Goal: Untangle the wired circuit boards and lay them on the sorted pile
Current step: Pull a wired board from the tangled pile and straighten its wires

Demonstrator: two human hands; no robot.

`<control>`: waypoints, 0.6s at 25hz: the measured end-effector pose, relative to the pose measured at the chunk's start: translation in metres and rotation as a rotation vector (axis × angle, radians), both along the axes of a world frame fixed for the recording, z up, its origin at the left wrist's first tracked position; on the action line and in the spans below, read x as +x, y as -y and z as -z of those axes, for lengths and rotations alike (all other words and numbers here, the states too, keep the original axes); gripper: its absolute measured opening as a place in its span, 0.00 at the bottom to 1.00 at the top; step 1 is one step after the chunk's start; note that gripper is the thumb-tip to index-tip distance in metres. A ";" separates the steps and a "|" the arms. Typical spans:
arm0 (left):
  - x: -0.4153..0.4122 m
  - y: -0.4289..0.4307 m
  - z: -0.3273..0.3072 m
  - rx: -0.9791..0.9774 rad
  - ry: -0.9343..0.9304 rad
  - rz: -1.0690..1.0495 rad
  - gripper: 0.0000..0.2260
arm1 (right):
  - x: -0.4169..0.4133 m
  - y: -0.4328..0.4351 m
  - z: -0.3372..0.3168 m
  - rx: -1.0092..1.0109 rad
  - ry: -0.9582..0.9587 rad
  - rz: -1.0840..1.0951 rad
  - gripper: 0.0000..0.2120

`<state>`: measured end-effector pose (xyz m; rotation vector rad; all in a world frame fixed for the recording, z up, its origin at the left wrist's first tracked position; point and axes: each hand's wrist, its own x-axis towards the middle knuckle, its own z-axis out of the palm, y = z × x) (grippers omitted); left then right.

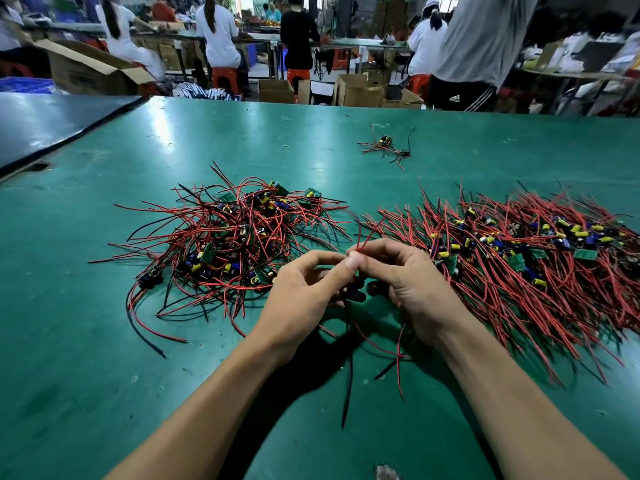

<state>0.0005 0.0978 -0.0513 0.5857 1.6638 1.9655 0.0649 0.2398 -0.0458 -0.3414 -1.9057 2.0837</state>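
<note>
No readable text, no legible labels, brands, numbers or signs anywhere

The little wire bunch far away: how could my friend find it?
Look at the green table. Beyond the tangled pile on the left and the sorted pile on the right, the little bunch lies alone farther back. It is far smaller than both.

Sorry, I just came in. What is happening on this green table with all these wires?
A person works with bare hands. The left hand and the right hand pinch the red wires of one wired circuit board above the table. A tangled pile lies to the left, the sorted pile to the right. The held board is not yet laid down.
</note>
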 end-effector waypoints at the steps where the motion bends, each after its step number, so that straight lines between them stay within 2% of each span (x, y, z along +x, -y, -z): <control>1: -0.001 0.001 0.001 0.007 0.009 0.001 0.12 | -0.001 0.000 0.000 0.021 0.017 0.018 0.13; 6: -0.001 0.002 -0.001 -0.038 0.065 0.133 0.04 | 0.000 -0.005 -0.001 -0.093 0.044 0.069 0.10; 12: -0.003 0.004 -0.003 -0.094 0.029 0.155 0.07 | -0.003 -0.006 -0.004 -0.379 0.032 0.114 0.08; 15: -0.002 0.003 -0.002 -0.103 0.026 0.168 0.08 | -0.003 -0.008 -0.003 -0.370 0.036 0.118 0.08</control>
